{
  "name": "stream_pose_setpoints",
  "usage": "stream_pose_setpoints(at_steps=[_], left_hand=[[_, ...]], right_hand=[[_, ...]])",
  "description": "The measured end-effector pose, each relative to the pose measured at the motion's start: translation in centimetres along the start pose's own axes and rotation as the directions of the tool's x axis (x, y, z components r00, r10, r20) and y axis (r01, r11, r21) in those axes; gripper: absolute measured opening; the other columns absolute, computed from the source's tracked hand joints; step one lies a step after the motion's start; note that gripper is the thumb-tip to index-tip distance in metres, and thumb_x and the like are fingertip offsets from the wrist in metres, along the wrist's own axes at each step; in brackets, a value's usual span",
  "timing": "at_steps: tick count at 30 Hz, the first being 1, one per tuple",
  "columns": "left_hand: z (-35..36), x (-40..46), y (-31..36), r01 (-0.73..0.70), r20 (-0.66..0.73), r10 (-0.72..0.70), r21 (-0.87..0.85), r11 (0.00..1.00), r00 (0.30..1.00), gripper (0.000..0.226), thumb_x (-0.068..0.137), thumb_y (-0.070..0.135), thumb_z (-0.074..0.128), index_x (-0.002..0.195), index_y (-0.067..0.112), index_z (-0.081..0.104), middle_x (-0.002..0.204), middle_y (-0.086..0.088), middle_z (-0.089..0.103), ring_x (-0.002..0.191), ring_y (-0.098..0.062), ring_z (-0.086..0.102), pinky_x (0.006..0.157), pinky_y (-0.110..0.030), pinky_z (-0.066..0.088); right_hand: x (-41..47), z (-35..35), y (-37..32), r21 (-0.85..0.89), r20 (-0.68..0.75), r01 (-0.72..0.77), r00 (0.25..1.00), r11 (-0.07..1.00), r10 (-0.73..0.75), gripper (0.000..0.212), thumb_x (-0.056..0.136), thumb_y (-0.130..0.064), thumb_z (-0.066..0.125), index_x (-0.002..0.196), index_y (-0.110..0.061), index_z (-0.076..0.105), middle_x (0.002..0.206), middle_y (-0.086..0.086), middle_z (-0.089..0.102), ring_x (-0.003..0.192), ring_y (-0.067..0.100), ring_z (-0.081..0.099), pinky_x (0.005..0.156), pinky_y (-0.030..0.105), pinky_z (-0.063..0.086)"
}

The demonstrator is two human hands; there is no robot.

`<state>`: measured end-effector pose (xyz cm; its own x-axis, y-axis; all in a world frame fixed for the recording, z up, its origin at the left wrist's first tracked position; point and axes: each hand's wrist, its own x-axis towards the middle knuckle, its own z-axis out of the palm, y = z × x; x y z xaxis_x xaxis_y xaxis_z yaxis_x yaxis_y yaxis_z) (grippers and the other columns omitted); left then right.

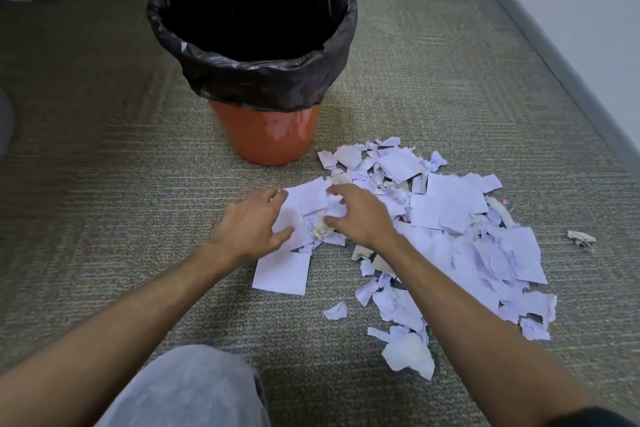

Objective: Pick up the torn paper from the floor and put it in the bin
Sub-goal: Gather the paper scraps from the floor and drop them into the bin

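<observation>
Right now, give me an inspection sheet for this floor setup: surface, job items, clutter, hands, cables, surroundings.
Surface: grey-brown carpet, flat, no spills seen.
Job's things: paper pile, white torn pieces spread right of and in front of the bin; bin, orange, upright, black liner folded over the rim, inside too dark to read.
Clutter: stray scrap lying apart, right of the pile; crumpled piece at the near edge.
Grippers: left hand and right hand both down on the pile's left end, fingers curled around pieces, gathering.
Cables: nothing seen.
Surroundings: grey baseboard and walls meeting in a corner at the back right; knee at the bottom.
</observation>
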<state>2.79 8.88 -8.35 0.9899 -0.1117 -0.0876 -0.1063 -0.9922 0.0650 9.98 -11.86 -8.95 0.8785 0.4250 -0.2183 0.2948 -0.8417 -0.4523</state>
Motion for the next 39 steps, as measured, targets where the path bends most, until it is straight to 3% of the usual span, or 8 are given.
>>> stream_pose_setpoints(at_steps=[6, 11, 14, 18, 21, 30, 33, 39], left_hand=[[3.0, 0.7, 0.4, 0.167, 0.200, -0.154, -0.051, 0.985, 0.968, 0.095, 0.087, 0.070, 0.047, 0.155, 0.014, 0.011, 0.159, -0.010, 0.019, 0.145, -0.027, 0.021, 0.103, -0.051, 0.041], [5.2, 1.4, 0.0, 0.214, 0.226, -0.169, -0.196, 0.957, 0.960, 0.090, 0.083, 0.049, 0.069, 0.151, 0.012, 0.023, 0.148, -0.009, 0.038, 0.134, -0.028, 0.037, 0.102, -0.045, 0.043], [6.1, 1.0, -0.6, 0.205, 0.186, -0.157, -0.276, 0.939, 0.970, 0.078, 0.083, 0.039, 0.072, 0.147, 0.015, 0.034, 0.143, -0.007, 0.043, 0.129, -0.026, 0.042, 0.099, -0.042, 0.045], [6.5, 0.6, -0.8, 0.248, 0.200, -0.196, -0.282, 0.927, 0.960, 0.100, 0.081, 0.053, 0.070, 0.155, 0.017, 0.013, 0.160, -0.009, 0.013, 0.146, -0.028, 0.020, 0.108, -0.048, 0.039], [6.5, 1.0, -0.8, 0.222, 0.214, -0.165, -0.281, 0.934, 0.963, 0.103, 0.083, 0.051, 0.069, 0.156, 0.017, 0.007, 0.161, -0.008, 0.016, 0.148, -0.026, 0.016, 0.115, -0.044, 0.031], [6.3, 1.6, -0.3, 0.269, 0.022, -0.305, -0.535, 0.801, 0.952, 0.052, 0.082, 0.018, 0.074, 0.131, 0.018, 0.058, 0.127, -0.005, 0.062, 0.109, -0.025, 0.060, 0.083, -0.037, 0.051], [5.2, 1.9, -0.5, 0.275, 0.035, -0.351, -0.696, 0.663, 0.936, 0.033, 0.083, 0.010, 0.072, 0.115, 0.013, 0.069, 0.104, -0.006, 0.071, 0.079, -0.021, 0.067, 0.061, -0.028, 0.052], [0.5, 3.2, -0.4, 0.139, -0.064, -0.354, -0.843, 0.519, 0.933, 0.012, 0.083, 0.010, 0.074, 0.089, 0.020, 0.072, 0.080, 0.009, 0.071, 0.071, -0.014, 0.066, 0.067, -0.030, 0.051]], right_hand=[[2.2, 2.2, 0.1, -0.217, 0.061, 0.083, 0.996, 0.973, -0.071, 0.086, 0.085, -0.046, 0.065, 0.155, -0.022, 0.021, 0.164, 0.002, 0.016, 0.150, 0.023, 0.017, 0.112, 0.045, 0.037], [4.5, 2.9, -1.0, -0.349, 0.242, 0.162, 0.967, 0.923, -0.078, 0.098, 0.077, -0.042, 0.072, 0.155, -0.029, 0.015, 0.165, 0.000, 0.008, 0.151, 0.029, 0.008, 0.108, 0.055, 0.039], [4.9, 3.7, -1.1, -0.417, 0.302, 0.190, 0.951, 0.889, -0.062, 0.086, 0.077, -0.037, 0.072, 0.151, -0.028, 0.029, 0.160, 0.004, 0.024, 0.145, 0.032, 0.025, 0.105, 0.052, 0.044], [4.4, 4.7, -0.7, -0.446, 0.199, 0.194, 0.973, 0.874, -0.114, 0.053, 0.086, -0.028, 0.064, 0.137, -0.021, 0.048, 0.133, 0.006, 0.052, 0.118, 0.033, 0.052, 0.086, 0.042, 0.050], [4.0, 5.1, -0.6, -0.463, 0.073, 0.177, 0.984, 0.869, -0.161, 0.030, 0.090, -0.019, 0.059, 0.121, -0.016, 0.058, 0.118, 0.006, 0.060, 0.106, 0.033, 0.060, 0.073, 0.037, 0.047], [2.6, 4.3, -0.5, -0.427, -0.067, 0.099, 0.988, 0.899, -0.141, 0.013, 0.083, -0.005, 0.054, 0.078, -0.016, 0.058, 0.085, 0.007, 0.066, 0.083, 0.033, 0.064, 0.050, 0.027, 0.019], [2.3, 3.4, 0.0, -0.347, -0.175, 0.058, 0.977, 0.936, -0.125, 0.014, 0.089, -0.012, 0.053, 0.084, -0.015, 0.066, 0.083, 0.005, 0.069, 0.080, 0.031, 0.066, 0.050, 0.027, 0.027], [0.6, -2.0, 1.0, -0.001, -0.403, -0.007, 0.915, 1.000, 0.006, 0.024, 0.096, -0.031, 0.058, 0.111, -0.020, 0.073, 0.084, 0.007, 0.074, 0.078, 0.026, 0.067, 0.065, 0.032, 0.049]])
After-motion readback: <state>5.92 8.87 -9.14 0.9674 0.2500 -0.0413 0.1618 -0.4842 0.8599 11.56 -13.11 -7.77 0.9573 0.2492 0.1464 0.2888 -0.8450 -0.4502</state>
